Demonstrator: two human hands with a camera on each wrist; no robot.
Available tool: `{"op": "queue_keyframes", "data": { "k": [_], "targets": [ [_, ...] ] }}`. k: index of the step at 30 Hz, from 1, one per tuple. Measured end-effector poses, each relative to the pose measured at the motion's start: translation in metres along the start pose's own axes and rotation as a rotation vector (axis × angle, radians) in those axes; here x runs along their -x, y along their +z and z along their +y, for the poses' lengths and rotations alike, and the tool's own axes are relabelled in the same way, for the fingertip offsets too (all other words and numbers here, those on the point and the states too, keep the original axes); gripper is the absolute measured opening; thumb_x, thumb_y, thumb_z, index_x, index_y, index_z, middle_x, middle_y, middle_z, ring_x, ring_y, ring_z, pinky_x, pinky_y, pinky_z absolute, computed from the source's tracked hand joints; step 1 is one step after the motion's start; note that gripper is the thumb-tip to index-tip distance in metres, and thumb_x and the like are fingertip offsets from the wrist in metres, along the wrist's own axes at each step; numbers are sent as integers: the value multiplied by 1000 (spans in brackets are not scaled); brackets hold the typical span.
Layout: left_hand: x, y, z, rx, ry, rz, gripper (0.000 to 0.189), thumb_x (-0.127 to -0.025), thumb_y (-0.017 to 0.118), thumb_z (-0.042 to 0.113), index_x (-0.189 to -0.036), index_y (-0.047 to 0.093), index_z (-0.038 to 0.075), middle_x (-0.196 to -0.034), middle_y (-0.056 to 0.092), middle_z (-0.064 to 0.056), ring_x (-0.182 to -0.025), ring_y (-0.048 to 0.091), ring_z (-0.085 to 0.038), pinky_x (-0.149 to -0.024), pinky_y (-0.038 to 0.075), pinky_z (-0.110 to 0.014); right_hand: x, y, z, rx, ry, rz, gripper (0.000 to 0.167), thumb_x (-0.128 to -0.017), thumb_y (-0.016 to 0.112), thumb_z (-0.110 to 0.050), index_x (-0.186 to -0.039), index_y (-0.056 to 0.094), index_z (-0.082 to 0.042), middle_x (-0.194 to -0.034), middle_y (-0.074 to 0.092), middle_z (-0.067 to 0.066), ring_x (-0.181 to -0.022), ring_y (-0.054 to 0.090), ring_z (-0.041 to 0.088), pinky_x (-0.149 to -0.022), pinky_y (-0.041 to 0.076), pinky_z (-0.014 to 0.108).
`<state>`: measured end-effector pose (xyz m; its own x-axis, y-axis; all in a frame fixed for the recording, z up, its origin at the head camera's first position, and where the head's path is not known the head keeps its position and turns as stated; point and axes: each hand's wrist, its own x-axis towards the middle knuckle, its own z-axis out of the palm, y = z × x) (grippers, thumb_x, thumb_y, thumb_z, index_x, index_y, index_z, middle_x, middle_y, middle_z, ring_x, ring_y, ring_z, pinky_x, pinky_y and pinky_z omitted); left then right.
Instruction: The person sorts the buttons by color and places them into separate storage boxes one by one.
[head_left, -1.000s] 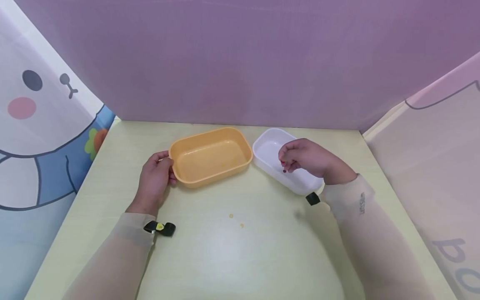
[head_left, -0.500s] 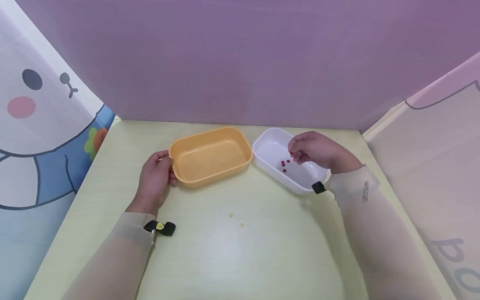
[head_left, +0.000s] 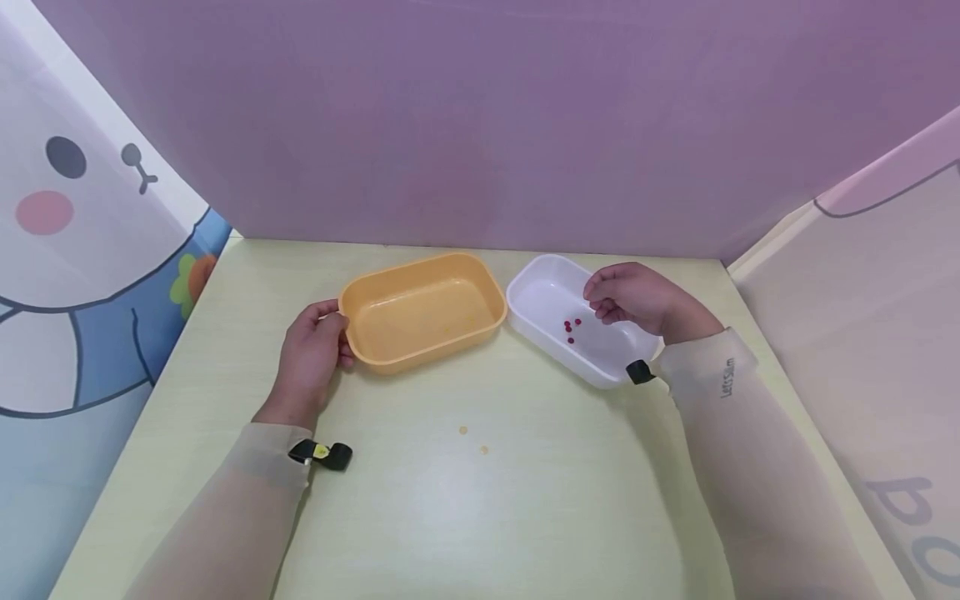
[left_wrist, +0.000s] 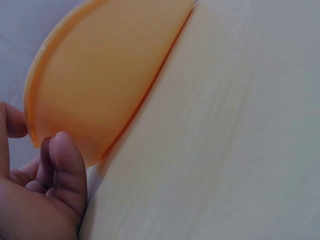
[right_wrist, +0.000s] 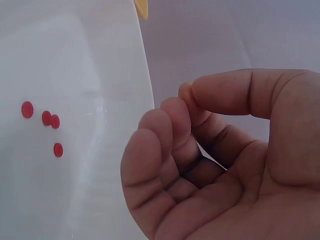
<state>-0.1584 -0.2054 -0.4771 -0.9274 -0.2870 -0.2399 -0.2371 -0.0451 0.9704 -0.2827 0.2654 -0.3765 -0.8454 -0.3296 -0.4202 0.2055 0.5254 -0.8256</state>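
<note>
My left hand (head_left: 311,354) grips the left end of an orange tray (head_left: 420,356), with fingers (left_wrist: 68,165) against its outer wall in the left wrist view. My right hand (head_left: 633,298) hovers over a white tray (head_left: 536,292), thumb and index fingertips touching and the other fingers curled. Nothing shows between them in the right wrist view (right_wrist: 225,150). Several small round red pieces (head_left: 568,329) lie on the white tray's floor. The right hand covers part of that tray. Faint yellowish specks (head_left: 471,320) show inside the orange tray.
Two small yellowish discs (head_left: 473,440) lie on the pale table (head_left: 420,517) in front of the trays. The trays stand side by side near a purple back panel (head_left: 480,125). Printed cloth panels (head_left: 97,250) flank the table.
My right hand has moved back and right over the white tray, uncovering the red pieces. The red seen at its fingertips earlier no longer shows. My left hand stays on the orange tray.
</note>
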Motion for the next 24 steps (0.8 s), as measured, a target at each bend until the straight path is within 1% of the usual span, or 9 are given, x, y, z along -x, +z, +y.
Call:
{"op": "queue_keyframes", "data": {
  "k": [4, 9, 14, 18, 24],
  "targets": [
    [1, 0, 0, -10, -3, 4, 44, -116, 50, 27, -158, 53, 13, -109, 62, -14, -75, 64, -13, -64, 63, -24, 1, -1, 1, 12, 0, 10, 21, -112, 61, -13, -122, 65, 5, -95, 63, 4, -90, 63, 19, -88, 63, 30],
    [1, -1, 1, -8, -4, 5, 44, -116, 50, 27, -158, 52, 13, -109, 62, -14, -75, 63, -13, -64, 63, -24, 2, 0, 2, -3, -3, 4, 19, -112, 61, -12, -120, 65, 4, -95, 63, 4, -91, 62, 20, -87, 62, 30],
    [1, 0, 0, -7, 1, 5, 44, -116, 50, 26, -157, 53, 12, -108, 62, -13, -75, 63, -13, -63, 63, -24, 3, 1, 2, 5, -9, -3, 18, -111, 61, -11, -119, 64, 4, -94, 62, 5, -90, 61, 21, -87, 62, 30],
    [1, 0, 0, -9, 2, 4, 44, -115, 50, 26, -157, 53, 12, -107, 61, -13, -74, 63, -13, -63, 63, -24, 6, 2, -1, 11, -28, -6, 19, -111, 61, -9, -120, 64, 7, -94, 62, 5, -90, 60, 21, -86, 62, 30],
    [2, -1, 1, -14, -3, 4, 45, -116, 50, 26, -158, 52, 13, -109, 61, -13, -75, 63, -13, -64, 63, -24, 14, 10, -9, 4, -75, -19, 12, -109, 63, -8, -113, 68, 2, -92, 63, 5, -88, 61, 20, -85, 62, 29]
  ]
}}
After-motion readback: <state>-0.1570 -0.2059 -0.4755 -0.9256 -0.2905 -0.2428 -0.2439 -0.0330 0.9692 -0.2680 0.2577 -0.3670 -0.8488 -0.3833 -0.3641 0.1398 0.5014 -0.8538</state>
